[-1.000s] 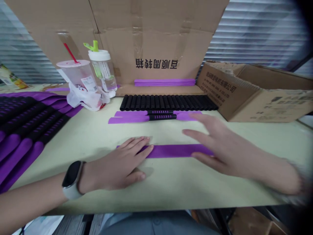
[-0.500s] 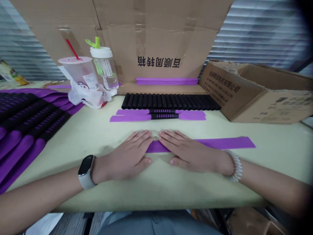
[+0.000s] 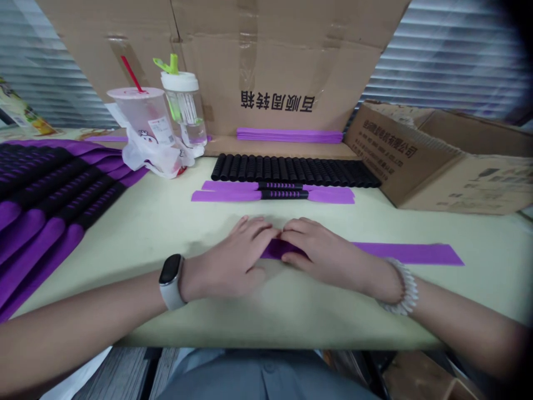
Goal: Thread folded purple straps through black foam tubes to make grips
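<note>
A flat purple strip [image 3: 412, 253] lies across the table under both hands, its right end stretching out past my right wrist. My left hand [image 3: 233, 258] rests on the strip's left part, palm down, fingers bent and a little apart. Facing it, my right hand [image 3: 328, 253] has curled its fingers and thumb around the strip near the middle. The fingertips of both hands nearly meet. Beyond them lie two purple strips with black ridged sleeves [image 3: 284, 194] around their middles, and behind these stands a row of black tubes [image 3: 291, 169].
Several purple strips with black sleeves [image 3: 62, 208] are piled at the left. A cup with a red straw [image 3: 139, 114] and a bottle [image 3: 183, 105] stand at the back left. Folded purple strips [image 3: 289, 135] lie behind the tubes; an open cardboard box [image 3: 449, 178] is at right.
My right hand has gone from lying flat to curled around the strip. The left fingers have bent and moved slightly right. The strip's right end reaches further right, and the view has shifted slightly.
</note>
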{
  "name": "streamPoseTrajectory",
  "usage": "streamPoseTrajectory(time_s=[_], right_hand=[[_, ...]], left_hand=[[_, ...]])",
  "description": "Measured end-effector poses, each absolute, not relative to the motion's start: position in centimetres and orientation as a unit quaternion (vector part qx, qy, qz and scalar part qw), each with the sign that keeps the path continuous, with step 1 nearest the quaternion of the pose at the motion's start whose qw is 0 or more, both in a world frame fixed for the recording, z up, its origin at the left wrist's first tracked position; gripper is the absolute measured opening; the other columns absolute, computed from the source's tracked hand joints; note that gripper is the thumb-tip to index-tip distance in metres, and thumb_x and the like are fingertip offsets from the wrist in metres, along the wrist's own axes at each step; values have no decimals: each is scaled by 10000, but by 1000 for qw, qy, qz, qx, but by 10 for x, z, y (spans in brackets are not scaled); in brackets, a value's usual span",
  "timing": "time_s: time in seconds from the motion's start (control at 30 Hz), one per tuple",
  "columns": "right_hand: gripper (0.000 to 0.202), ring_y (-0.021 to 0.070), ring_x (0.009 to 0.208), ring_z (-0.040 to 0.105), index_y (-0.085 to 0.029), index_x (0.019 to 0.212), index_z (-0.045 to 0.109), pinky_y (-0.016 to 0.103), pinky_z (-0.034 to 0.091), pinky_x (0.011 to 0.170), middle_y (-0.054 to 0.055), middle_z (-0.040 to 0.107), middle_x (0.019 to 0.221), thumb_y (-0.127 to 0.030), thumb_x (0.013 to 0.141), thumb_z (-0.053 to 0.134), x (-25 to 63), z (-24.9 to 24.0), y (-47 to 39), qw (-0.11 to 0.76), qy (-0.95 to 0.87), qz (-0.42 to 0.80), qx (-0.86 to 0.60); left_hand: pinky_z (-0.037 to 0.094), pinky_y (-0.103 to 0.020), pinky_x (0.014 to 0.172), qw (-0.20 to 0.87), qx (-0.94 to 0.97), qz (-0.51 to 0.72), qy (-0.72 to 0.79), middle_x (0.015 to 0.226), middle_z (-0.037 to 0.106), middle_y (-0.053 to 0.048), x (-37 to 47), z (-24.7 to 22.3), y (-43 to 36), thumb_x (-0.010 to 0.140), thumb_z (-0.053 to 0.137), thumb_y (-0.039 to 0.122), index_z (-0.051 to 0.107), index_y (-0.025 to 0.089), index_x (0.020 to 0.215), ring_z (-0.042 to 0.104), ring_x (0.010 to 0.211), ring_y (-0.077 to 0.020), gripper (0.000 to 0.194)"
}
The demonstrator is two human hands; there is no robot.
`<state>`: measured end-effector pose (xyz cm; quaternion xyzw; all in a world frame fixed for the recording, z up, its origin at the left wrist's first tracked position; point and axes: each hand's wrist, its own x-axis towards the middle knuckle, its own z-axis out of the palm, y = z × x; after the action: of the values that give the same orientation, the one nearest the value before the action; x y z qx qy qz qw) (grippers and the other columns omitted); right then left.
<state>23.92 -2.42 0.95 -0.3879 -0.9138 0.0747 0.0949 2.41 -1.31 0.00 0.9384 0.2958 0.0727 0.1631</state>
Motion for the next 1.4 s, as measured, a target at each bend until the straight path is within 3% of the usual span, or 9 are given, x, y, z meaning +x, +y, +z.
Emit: streamPoseTrajectory(time_s=[0.13,0.27,0.43,0.7,0.87,1.0,1.1,1.23,1.4], right_hand=[[187,219,900,563,-135,1001,678,406,485,875,94,603,928,-211,901,540,240,6,-28,101,-908,84,-399],[173,206,879,553,-139,989,680,376,481,851,85,585,909,-185,878,556,245,6,-30,108,-898,114,-411],[165,210,892,546,-143,984,668,379,473,859,81,584,915,-212,887,553,242,2,-32,129,-896,112,-409],[197,242,922,535,-137,1007,634,428,471,859,101,574,971,-269,868,589,240,-1,-33,111,-892,83,-431],[173,229,884,528,-146,899,591,389,465,813,81,570,930,-304,845,639,245,8,-34,78,-884,87,-452],[133,204,812,546,-161,872,580,357,449,771,57,594,881,-283,855,632,255,11,-31,58,-888,72,-450],[127,182,757,540,-171,808,564,323,430,720,42,592,832,-269,866,619,257,8,-30,52,-895,72,-438],[126,162,710,533,-175,778,528,291,394,654,24,591,798,-209,869,607,247,2,-32,75,-895,77,-433],[75,166,646,556,-173,822,516,279,324,573,19,608,734,-158,895,518,236,3,-41,97,-877,50,-468]], left_hand=[[416,-459,1002,131,930,128,318,1196,538,-127,15,0,-12,866,418,182,489,145,1239,483,1141,-264,382],[463,-437,891,56,946,95,306,991,582,-95,12,-2,-11,954,394,215,611,150,1064,552,942,-243,252],[472,-382,873,52,951,106,286,965,576,-72,12,-4,-12,960,455,294,612,152,1055,548,918,-218,232],[453,-377,848,120,928,94,340,975,584,-66,12,2,-13,883,544,261,596,172,1042,553,931,-227,190],[417,-294,677,197,903,40,380,836,595,-16,0,17,-5,839,518,202,543,187,833,550,769,-177,30],[340,-258,561,185,906,-47,378,714,581,13,-21,30,11,800,464,123,516,194,719,510,626,-141,120],[376,-277,607,116,915,-44,385,732,602,3,-21,32,13,807,482,142,558,199,763,544,660,-158,104],[451,-403,811,26,926,41,373,970,635,-76,8,23,-7,897,522,308,597,171,971,591,889,-244,173],[491,-393,737,10,930,22,366,866,633,-78,30,15,-30,911,508,238,582,149,873,607,798,-238,122]])
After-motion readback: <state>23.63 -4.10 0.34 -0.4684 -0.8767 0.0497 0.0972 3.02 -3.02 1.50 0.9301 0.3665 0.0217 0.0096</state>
